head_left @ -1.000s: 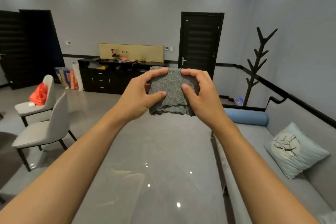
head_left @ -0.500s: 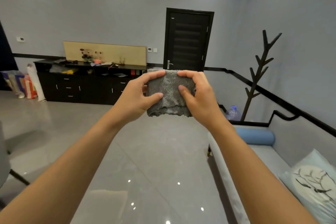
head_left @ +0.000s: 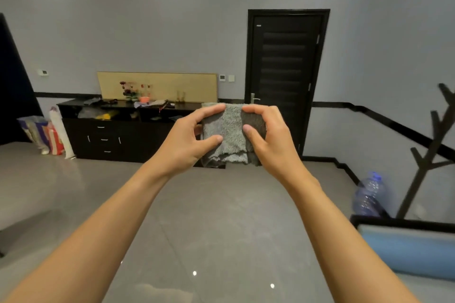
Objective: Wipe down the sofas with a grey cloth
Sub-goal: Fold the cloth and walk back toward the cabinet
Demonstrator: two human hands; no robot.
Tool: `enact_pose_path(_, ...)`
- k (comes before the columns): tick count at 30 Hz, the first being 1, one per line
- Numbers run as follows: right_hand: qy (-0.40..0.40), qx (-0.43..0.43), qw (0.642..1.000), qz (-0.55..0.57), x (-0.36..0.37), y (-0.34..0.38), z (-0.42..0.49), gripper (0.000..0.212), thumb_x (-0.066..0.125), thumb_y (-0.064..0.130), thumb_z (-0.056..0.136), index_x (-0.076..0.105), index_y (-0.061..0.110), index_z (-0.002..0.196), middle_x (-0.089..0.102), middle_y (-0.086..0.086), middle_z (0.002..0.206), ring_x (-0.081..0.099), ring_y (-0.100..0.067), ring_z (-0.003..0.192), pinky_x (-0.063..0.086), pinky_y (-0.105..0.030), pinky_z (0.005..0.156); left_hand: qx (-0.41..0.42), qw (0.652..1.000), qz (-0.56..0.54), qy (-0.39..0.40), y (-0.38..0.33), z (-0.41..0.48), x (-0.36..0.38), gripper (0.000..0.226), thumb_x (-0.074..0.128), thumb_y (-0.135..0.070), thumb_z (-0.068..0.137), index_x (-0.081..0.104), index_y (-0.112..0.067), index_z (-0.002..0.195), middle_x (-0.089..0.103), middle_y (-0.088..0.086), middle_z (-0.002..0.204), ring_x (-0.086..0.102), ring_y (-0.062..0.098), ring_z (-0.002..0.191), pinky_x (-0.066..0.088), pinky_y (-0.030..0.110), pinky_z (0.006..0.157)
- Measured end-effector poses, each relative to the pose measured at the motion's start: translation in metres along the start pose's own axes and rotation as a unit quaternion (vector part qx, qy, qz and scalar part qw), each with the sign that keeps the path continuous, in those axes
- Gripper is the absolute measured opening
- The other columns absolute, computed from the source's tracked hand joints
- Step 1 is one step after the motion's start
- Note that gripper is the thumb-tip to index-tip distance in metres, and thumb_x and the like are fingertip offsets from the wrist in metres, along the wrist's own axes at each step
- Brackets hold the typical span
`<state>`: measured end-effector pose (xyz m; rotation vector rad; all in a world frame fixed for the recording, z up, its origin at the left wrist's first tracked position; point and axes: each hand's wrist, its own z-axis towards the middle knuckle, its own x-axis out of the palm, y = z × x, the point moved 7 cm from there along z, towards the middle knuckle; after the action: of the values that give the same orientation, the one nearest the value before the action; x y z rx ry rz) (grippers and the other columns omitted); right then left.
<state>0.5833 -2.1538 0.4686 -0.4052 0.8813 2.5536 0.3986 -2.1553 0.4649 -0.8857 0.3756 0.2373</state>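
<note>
both hands are held out in front of the person, curled on the cloth: the left hand (head_left: pixel 187 138) pinches its left edge between thumb and fingers, and the right hand (head_left: pixel 268 138) does the same on the right edge. the folded grey cloth (head_left: pixel 230 135) hangs between them in the air, above the floor (head_left: pixel 221 216). from where i stand this looks like the getting-ready step, squaring the cloth into a pad; no wiping has begun. the sofa (head_left: pixel 435 289) shows only at the lower right corner, with a blue bolster (head_left: pixel 406 251) on it, well apart from the cloth. next, i'd guess, the person must turn right, lower the cloth onto the seat and press it flat. a bottle (head_left: pixel 368 194) and coat stand (head_left: pixel 428 162) sit beyond the sofa's end.
</note>
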Motion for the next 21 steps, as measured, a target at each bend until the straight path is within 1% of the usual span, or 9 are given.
enact_pose_path(3,0.012,0.005,1.000,0.013,0.047,-0.065,0.069,0.036,0.062,0.014,0.097,0.055,0.025,0.130,0.048,0.006,0.120,0.051,0.000,0.113,0.049,-0.033,0.100,-0.016,1.000,0.006,-0.007,0.066,0.074,-0.012,0.062,0.073,-0.004,0.092,0.054,-0.030,0.146,0.060,-0.020,0.137,0.061,-0.001,0.123,0.054,0.030,0.103)
enact_pose_path(6,0.031,0.014,0.999,0.027,0.105,-0.140,0.132,0.036,0.061,0.017,0.098,0.054,0.028,0.131,0.046,0.010,0.120,0.050,0.001,0.115,0.050,-0.028,0.098,-0.037,0.999,0.005,-0.014,0.151,0.145,-0.025,0.062,0.072,-0.006,0.093,0.054,-0.031,0.146,0.058,-0.020,0.135,0.063,-0.002,0.118,0.057,0.027,0.096)
enact_pose_path(9,0.047,0.024,0.998,0.026,0.169,-0.217,0.186,0.036,0.060,0.019,0.099,0.052,0.031,0.132,0.045,0.012,0.121,0.049,0.002,0.115,0.050,-0.023,0.096,-0.042,0.999,0.010,-0.015,0.240,0.209,-0.035,0.062,0.071,-0.007,0.094,0.052,-0.033,0.147,0.054,-0.026,0.133,0.061,-0.006,0.115,0.058,0.022,0.091)
enact_pose_path(11,0.050,0.027,0.998,0.024,0.216,-0.269,0.227,0.037,0.060,0.019,0.099,0.052,0.030,0.133,0.045,0.009,0.122,0.049,0.001,0.115,0.049,-0.021,0.097,-0.042,0.999,0.012,-0.012,0.306,0.257,-0.045,0.062,0.071,-0.008,0.094,0.052,-0.035,0.147,0.052,-0.026,0.133,0.061,-0.005,0.116,0.059,0.024,0.090)
enact_pose_path(14,0.052,0.031,0.998,0.017,0.278,-0.337,0.298,0.037,0.061,0.018,0.098,0.053,0.028,0.133,0.046,0.007,0.122,0.048,0.003,0.113,0.047,-0.016,0.095,-0.034,0.999,0.004,-0.008,0.395,0.336,-0.067,0.062,0.071,-0.009,0.094,0.053,-0.037,0.146,0.054,-0.019,0.137,0.061,0.003,0.119,0.060,0.029,0.092)
enact_pose_path(16,0.058,0.041,0.997,0.013,0.313,-0.377,0.354,0.037,0.061,0.017,0.098,0.053,0.028,0.133,0.046,0.006,0.123,0.048,0.006,0.112,0.045,-0.009,0.092,-0.033,0.999,0.002,-0.002,0.444,0.395,-0.083,0.062,0.072,-0.010,0.094,0.053,-0.037,0.146,0.054,-0.016,0.139,0.061,0.006,0.120,0.060,0.032,0.094)
enact_pose_path(18,0.065,0.044,0.997,0.011,0.340,-0.413,0.404,0.037,0.062,0.016,0.098,0.053,0.026,0.133,0.046,0.005,0.122,0.046,0.011,0.112,0.042,-0.004,0.090,-0.036,0.999,0.000,-0.001,0.485,0.449,-0.096,0.061,0.072,-0.011,0.094,0.053,-0.039,0.145,0.054,-0.017,0.140,0.061,0.006,0.120,0.059,0.034,0.095)
enact_pose_path(21,0.058,0.045,0.997,0.002,0.377,-0.476,0.479,0.037,0.062,0.014,0.098,0.054,0.024,0.133,0.046,0.006,0.122,0.044,0.016,0.111,0.040,-0.002,0.089,-0.034,0.999,-0.008,0.005,0.549,0.535,-0.108,0.061,0.072,-0.010,0.094,0.053,-0.038,0.145,0.055,-0.017,0.141,0.062,0.007,0.120,0.058,0.037,0.098)
